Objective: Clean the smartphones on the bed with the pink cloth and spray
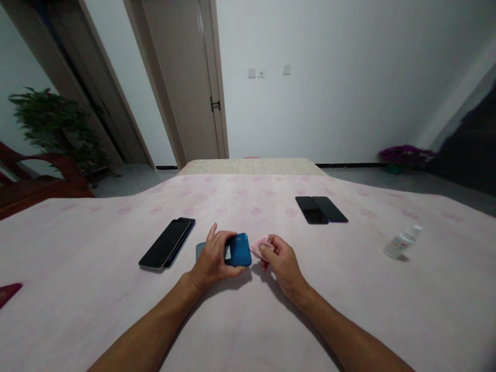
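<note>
My left hand (215, 260) grips a blue smartphone (242, 249) sideways, thumb along the near edge and fingers over the far one. The phone's glossy back faces me, with a pale label partly hidden by my fingers. In my right hand (284, 262) a small pink cloth (260, 245) is pinched between thumb and fingers. The cloth is right beside the phone's right end; whether they touch I cannot tell. Left of my hands, two dark phones (165, 245) overlap in a stack on the pink flowered tablecloth (240, 320).
Two more dark phones (321, 210) lie side by side at the back right. A small white spray bottle (403, 243) is on the right. A dark red object (8, 293) shows at the left edge. Beyond the table are a wooden chair (42, 178) and a door (180, 77).
</note>
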Demonstrator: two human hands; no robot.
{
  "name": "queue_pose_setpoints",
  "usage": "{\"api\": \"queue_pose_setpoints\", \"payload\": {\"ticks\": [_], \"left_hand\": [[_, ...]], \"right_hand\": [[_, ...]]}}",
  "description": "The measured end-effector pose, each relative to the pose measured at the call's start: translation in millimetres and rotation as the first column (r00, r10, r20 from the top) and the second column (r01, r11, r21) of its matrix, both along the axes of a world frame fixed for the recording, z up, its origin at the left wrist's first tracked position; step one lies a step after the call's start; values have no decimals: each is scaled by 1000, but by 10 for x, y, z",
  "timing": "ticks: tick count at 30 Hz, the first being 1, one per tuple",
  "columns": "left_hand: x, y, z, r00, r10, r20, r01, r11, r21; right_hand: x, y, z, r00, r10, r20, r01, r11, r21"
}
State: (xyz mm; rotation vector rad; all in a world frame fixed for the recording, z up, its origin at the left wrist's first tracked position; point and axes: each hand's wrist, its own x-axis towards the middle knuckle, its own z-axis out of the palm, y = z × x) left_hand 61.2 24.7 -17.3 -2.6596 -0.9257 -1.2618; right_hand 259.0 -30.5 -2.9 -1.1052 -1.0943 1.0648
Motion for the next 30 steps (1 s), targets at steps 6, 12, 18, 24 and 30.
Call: {"api": "queue_pose_setpoints", "payload": {"ticks": [6,12,18,24,30], "left_hand": [[-8,-3,-1,1000,-19,10,19,997,75],[-13,-4,-12,999,-33,-1,33,996,86],[-16,2,-18,999,-41,-1,41,996,73],[-13,-11,-16,999,-40,-6,41,997,63],[-1,-22,-1,999,-46,0,46,997,68]], "right_hand": [[-34,-7,2,999,-25,26,25,1000,9],[-51,-10,-20,996,-56,67,53,998,45],[-37,-10,-4,988,-66,139,48,990,130],[-19,-25,9,975,-105,195,66,978,196],[-32,-52,-33,976,-79,205,51,989,137]]}}
